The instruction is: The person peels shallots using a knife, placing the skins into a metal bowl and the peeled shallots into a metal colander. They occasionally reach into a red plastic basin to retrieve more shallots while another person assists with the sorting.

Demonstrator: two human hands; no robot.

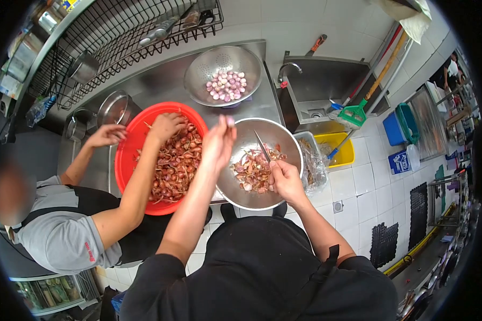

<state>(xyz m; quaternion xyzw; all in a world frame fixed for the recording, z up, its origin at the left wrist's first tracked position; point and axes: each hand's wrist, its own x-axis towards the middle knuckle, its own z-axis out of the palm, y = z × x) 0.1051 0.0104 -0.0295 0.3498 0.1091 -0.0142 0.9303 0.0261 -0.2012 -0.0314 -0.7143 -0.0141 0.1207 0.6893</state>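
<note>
Between the red basin and the steel bowl, my left hand (219, 143) is raised with a peeled shallot (230, 121) at its fingertips. My right hand (285, 181) grips a knife (262, 145), its blade slanting up and left over the steel bowl (242, 129). Shallot skins and trimmings (254, 170) lie in that bowl. Many unpeeled shallots (178, 166) fill the red basin (124, 160) on the left. Behind, a steel colander (195, 69) holds several peeled shallots (226, 85).
A co-worker (69, 224) at the left reaches one hand into the red basin. Pots (115, 108) stand behind it. A sink (326, 85), a green brush (353, 115), a yellow tub (344, 143) and a plastic-covered container (311, 160) are at the right.
</note>
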